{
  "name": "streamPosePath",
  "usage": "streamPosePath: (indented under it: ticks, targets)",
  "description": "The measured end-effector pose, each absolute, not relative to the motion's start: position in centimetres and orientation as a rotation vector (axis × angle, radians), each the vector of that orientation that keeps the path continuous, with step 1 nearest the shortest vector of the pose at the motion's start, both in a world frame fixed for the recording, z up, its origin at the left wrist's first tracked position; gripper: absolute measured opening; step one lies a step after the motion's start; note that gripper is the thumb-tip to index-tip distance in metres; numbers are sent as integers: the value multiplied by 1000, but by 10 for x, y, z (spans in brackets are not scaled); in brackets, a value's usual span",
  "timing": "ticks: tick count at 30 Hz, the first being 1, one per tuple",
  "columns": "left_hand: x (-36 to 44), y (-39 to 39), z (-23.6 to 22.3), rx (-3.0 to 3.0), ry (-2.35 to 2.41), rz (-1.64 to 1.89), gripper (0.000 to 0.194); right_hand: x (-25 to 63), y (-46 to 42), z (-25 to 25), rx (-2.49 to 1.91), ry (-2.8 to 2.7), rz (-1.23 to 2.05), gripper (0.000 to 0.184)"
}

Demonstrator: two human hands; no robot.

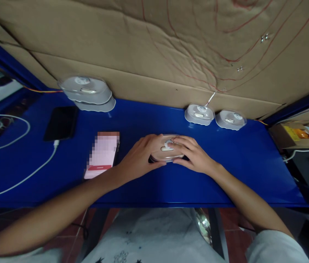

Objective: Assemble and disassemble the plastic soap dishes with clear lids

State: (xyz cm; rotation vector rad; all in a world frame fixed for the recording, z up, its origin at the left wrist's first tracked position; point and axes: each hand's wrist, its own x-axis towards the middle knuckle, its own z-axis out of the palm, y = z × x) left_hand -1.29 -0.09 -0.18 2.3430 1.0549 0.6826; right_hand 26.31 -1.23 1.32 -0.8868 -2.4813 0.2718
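1. Lying well to the left of the held container, a dark phone has a white cable plugged into its near end; both look apart from the work.

2. Beyond and left of the held container, two larger containers stand stacked, the upper one resting on the lower one. The upper one's clear lid is on, so this pair looks finished and set aside.

3. Just left of the held container, a second phone lies with its screen lit pink, near the person's left forearm.

4. At the held container's left side, the left hand has its grip clamped on it, fingers over the far side and thumb at the near edge.

5. Between both hands, the held container rests on or just above the blue worktop; which, I cannot tell. Its clear lid carries a pale handle. Closing seems nearly done, though whether the rim is fully seated is hidden.

6. At the held container's right side, the right hand has its grip clamped too, fingers across the lid, thumb in front.

7. Beyond and right of the held container, two smaller containers, one nearer and one farther right, stand upright and lidded, untouched. Letting go of the held container is left.
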Motion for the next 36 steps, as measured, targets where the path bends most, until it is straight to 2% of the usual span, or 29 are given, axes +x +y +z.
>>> streamPosePath:
  ticks: [4,11,18,23,29,36]
  targets:
    - [-11,-4,-1,2370,1073,641,89,264,-11,15,-872,-2484,260,59]
    - [-12,-2,-4,2434,1021,633,79,263,-11,11,-949,-2508,409,74]
    - [-12,-2,8,2348,941,685,77,264,-9,11,-942,-2513,430,80]
    - [-13,-2,7,2333,976,651,88,265,-9,8,-939,-2472,554,93]
    - [-11,-3,1,2330,988,590,100,270,-4,2,-924,-2436,703,94]
    - [-11,0,12,2146,918,693,86,272,-3,0,-949,-2392,640,107]
